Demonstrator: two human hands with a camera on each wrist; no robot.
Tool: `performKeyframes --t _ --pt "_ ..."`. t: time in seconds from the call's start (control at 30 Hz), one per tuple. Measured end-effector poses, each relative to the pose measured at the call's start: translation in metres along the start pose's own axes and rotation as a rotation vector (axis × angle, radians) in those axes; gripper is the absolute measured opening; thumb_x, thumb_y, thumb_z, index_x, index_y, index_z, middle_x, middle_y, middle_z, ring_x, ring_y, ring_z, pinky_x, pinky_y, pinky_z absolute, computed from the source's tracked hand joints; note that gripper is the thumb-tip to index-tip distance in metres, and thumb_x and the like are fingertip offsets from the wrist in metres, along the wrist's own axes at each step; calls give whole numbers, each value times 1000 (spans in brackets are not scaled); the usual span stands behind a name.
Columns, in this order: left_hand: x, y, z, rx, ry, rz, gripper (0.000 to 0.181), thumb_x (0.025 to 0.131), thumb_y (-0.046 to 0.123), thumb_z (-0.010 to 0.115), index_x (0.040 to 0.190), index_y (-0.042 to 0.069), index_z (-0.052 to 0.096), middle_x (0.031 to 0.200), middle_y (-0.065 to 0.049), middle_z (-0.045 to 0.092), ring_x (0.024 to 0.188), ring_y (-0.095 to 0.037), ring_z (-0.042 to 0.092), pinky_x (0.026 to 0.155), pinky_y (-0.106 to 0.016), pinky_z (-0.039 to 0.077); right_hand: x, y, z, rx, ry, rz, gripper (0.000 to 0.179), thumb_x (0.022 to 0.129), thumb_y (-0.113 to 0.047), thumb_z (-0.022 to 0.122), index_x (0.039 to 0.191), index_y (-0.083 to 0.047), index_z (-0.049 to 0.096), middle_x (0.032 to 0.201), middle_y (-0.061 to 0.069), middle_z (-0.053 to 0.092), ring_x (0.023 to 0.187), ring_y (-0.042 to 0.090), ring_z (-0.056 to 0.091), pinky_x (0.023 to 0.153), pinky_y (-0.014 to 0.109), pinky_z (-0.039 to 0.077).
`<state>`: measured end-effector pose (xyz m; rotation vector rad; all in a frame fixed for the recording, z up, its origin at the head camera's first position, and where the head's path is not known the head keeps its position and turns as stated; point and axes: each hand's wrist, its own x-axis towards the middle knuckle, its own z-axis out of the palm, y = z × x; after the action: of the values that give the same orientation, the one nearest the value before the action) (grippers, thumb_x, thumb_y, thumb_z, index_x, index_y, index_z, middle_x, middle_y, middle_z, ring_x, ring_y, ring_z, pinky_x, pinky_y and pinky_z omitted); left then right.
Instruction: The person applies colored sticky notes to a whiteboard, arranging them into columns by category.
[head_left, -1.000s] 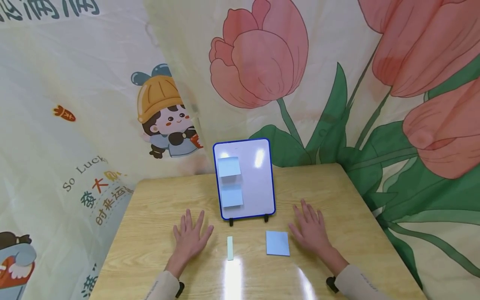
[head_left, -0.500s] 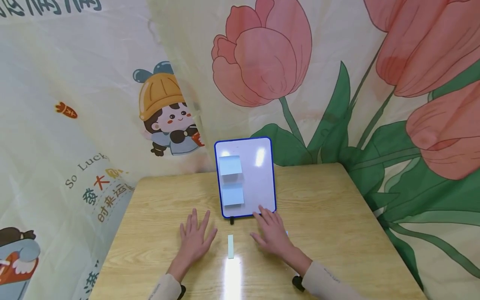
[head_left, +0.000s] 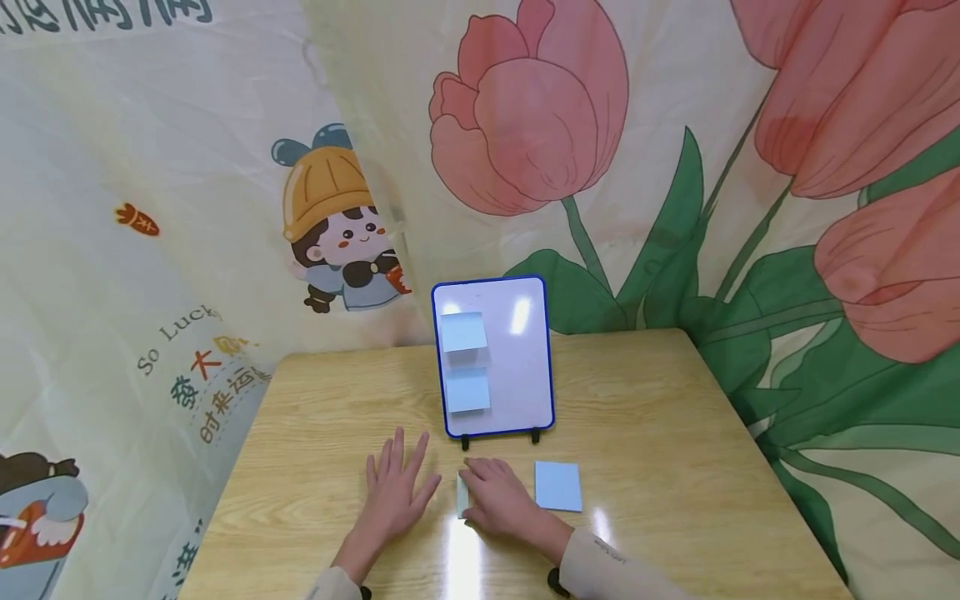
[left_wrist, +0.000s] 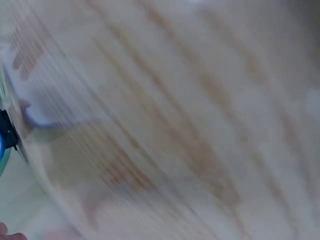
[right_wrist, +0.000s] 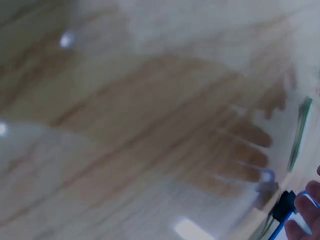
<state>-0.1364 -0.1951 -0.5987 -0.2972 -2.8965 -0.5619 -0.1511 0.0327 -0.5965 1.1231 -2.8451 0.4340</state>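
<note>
A whiteboard (head_left: 521, 367) with a blue rim stands upright on small black feet. Two pale blue sticky notes (head_left: 465, 333) are stuck one above the other on its left half. My right hand (head_left: 498, 500) reaches over a narrow pale green strip (head_left: 462, 497), partly covering it in the head view. In the right wrist view a gap shows between the strip (right_wrist: 300, 134) and the fingers (right_wrist: 307, 215). To the left, my left hand (head_left: 393, 487) is over the table with spread fingers, holding nothing. A square blue sticky-note pad (head_left: 558, 486) lies right of my right hand.
The wooden table (head_left: 660, 400) has glossy reflections. Behind it hangs a printed cloth (head_left: 525, 125) with tulips and a cartoon figure. The table's back edge runs just behind the whiteboard.
My right hand has moved left from the table's right side, passing over the blue pad, to the pale green strip. The pad shows again. My left hand has barely moved.
</note>
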Motion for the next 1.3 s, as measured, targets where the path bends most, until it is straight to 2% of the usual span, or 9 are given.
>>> performKeyframes --t 0.13,0.3,0.47,0.63,0.77,0.87,1.03,1.3 --pt "-6 3 -2 36 -1 29 70 97 52 53 157 30 26 164 -22 12 147 -48 20 111 -75 12 3 -7 3 -29 -65 -17 63 85 -41 75 135 -6 58 140 11 57 129 25 54 109 41 44" --pt "-11 7 -1 82 12 78 68 96 53 54 156 30 30 163 -22 19 144 -48 27 110 -75 17 8 -10 10 -104 -87 -14 65 79 -49 79 123 -4 65 131 6 62 120 21 60 103 35 48" --pt "-18 8 1 93 2 75 68 96 52 54 156 28 32 162 -24 21 144 -48 29 110 -74 18 9 -13 15 -146 -103 -1 63 75 -56 80 110 -5 72 129 4 63 114 20 63 100 39 49" --pt "-21 8 1 96 7 77 68 96 51 55 156 29 31 162 -24 21 144 -48 28 111 -74 16 12 -13 13 -154 -130 19 55 78 -52 79 108 -6 73 127 2 63 113 19 62 99 41 48" --pt "-22 7 2 96 1 84 68 96 51 55 156 30 31 162 -24 21 145 -48 28 111 -74 15 15 -14 7 -150 -159 35 43 82 -47 78 99 -8 74 125 1 64 111 19 62 101 42 48" --pt "-23 8 1 99 -8 81 67 96 51 54 156 30 31 161 -24 22 144 -48 28 111 -74 16 16 -15 3 -138 -175 47 41 81 -49 77 94 -10 75 125 1 64 111 20 62 104 44 45" --pt "-24 8 -2 113 -9 75 67 96 51 55 156 30 32 161 -24 23 144 -48 29 111 -74 18 18 -17 2 -135 -182 52 47 76 -54 79 96 -11 75 123 0 63 110 21 62 107 46 43" --pt "-27 6 0 111 3 80 68 95 50 58 155 29 34 160 -25 24 143 -48 31 110 -74 19 17 -17 7 -167 -179 21 45 82 -49 76 102 -9 75 124 3 64 112 22 62 108 46 43"
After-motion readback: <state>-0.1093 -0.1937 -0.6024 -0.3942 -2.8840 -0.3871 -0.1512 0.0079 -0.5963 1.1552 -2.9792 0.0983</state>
